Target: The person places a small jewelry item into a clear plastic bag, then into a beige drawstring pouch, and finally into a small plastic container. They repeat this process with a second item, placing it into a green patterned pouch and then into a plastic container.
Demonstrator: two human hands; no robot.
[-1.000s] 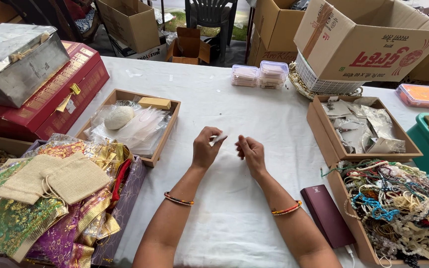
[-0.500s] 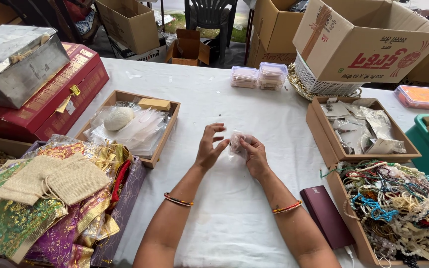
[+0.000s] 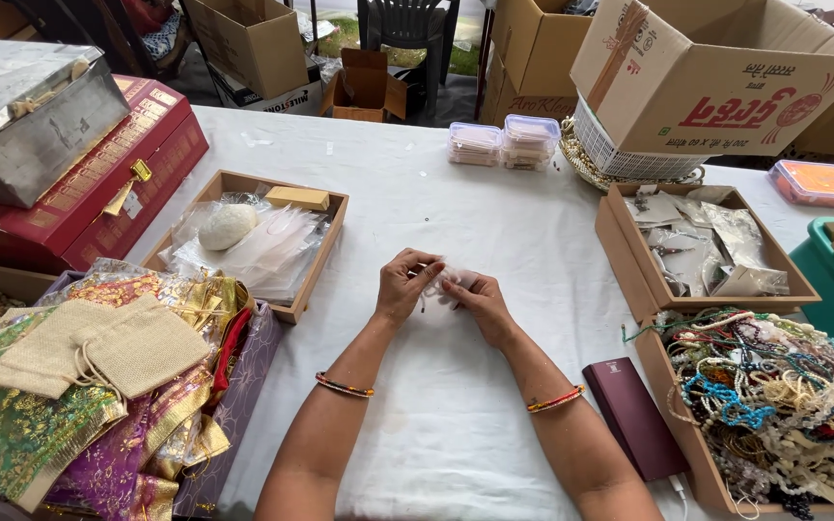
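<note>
Both of my hands meet over the white tablecloth (image 3: pixel 456 415) at the table's middle. My left hand (image 3: pixel 401 287) and my right hand (image 3: pixel 475 301) pinch a small clear plastic pouch (image 3: pixel 444 280) between the fingertips. Something small and thin sits at the pouch, too small to make out. Each wrist wears a beaded bangle.
A wooden tray (image 3: pixel 316 259) with clear pouches and a white lump lies left. Fabric bags (image 3: pixel 98 386) are piled at near left. Right stand a box of packets (image 3: pixel 697 241), a box of bead necklaces (image 3: pixel 774 405) and a maroon power bank (image 3: pixel 634 415). Cardboard boxes line the back.
My hands have come closer together and now hold the small clear pouch between them; a second ago they were slightly apart with a small piece pinched in the left fingers.
</note>
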